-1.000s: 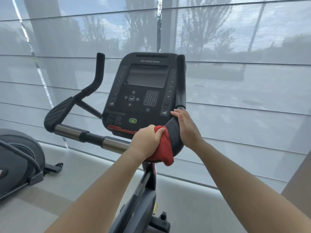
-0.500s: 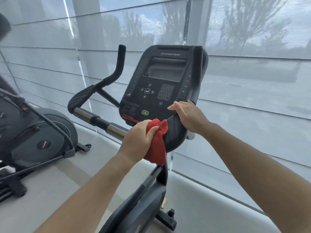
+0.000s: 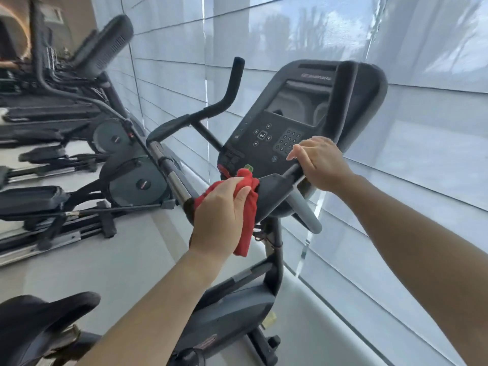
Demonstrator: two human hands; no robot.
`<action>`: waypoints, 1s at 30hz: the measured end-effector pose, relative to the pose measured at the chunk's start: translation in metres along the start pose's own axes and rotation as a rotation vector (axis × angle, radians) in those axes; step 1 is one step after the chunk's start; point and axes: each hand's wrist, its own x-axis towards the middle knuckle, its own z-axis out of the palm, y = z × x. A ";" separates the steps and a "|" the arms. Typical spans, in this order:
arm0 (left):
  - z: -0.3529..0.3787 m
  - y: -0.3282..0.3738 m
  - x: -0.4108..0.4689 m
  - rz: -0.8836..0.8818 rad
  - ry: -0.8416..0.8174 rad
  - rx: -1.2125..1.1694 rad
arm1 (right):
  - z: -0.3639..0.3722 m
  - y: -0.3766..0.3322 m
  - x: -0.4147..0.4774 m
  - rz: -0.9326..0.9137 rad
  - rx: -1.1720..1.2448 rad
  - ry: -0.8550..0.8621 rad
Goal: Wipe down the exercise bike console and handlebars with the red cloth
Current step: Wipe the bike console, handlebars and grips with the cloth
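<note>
Head view swung left (blurry); red cloth [image 3: 247, 207] seemingly unmoved

Both bare forearms reach forward and up from the lower edge of the view, the left from the bottom centre, the right from the lower right corner. The left hand [image 3: 220, 207] is seen from the back, knuckles up, fingers and thumb curled closed around the red cloth [image 3: 248, 207] bunched in its grip. The right hand [image 3: 320, 163] is higher and further forward, wrist straight, fingers wrapped over the handlebar [image 3: 277, 190], fingertips pointing left.
</note>
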 end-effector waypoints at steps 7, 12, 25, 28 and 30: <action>0.027 0.028 0.032 -0.008 -0.047 0.098 | 0.016 0.014 0.002 -0.004 -0.004 0.127; 0.042 0.038 0.044 0.036 -0.078 0.173 | 0.019 0.016 0.001 -0.028 0.049 0.186; 0.042 0.028 0.036 0.047 -0.106 0.362 | 0.026 0.013 0.000 -0.009 0.038 0.255; 0.050 0.037 0.049 0.008 -0.122 0.391 | 0.026 0.013 0.001 -0.011 0.039 0.257; 0.051 0.038 0.048 0.025 -0.100 0.399 | 0.025 0.013 0.000 -0.015 0.046 0.260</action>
